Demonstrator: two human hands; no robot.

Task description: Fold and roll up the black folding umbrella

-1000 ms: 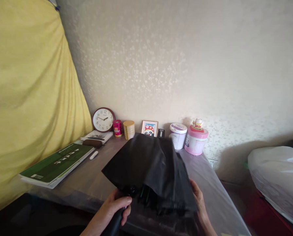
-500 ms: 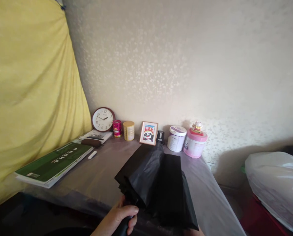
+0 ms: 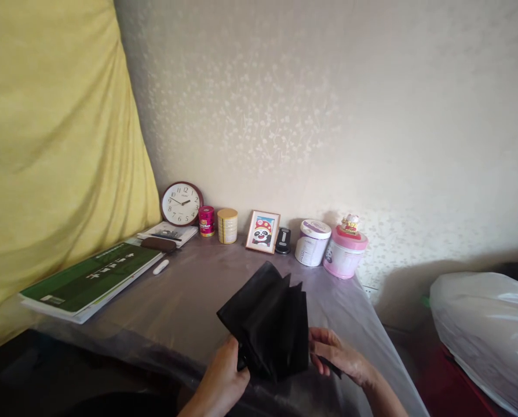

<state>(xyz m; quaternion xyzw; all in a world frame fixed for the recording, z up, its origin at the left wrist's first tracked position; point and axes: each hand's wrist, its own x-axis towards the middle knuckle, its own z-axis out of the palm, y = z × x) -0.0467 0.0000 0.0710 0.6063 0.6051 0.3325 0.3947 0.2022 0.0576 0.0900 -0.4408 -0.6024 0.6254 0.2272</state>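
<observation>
A black folding umbrella, collapsed with its fabric in loose pleats, is held above the near part of the table. My left hand is closed around its lower left side; the part inside the grip is mostly hidden. My right hand is at the umbrella's right edge, fingers bent, with a dark strip of the fabric pinched between them.
The table has a plastic cover. At its back stand a clock, small tins, a framed panda picture and two tubs. A green book lies left. A white plastic bag bulges at right.
The umbrella's fabric has been drawn narrower and its top has come lower. My right hand, mostly hidden before, now shows at its right edge. My left hand has turned and moved slightly right.
</observation>
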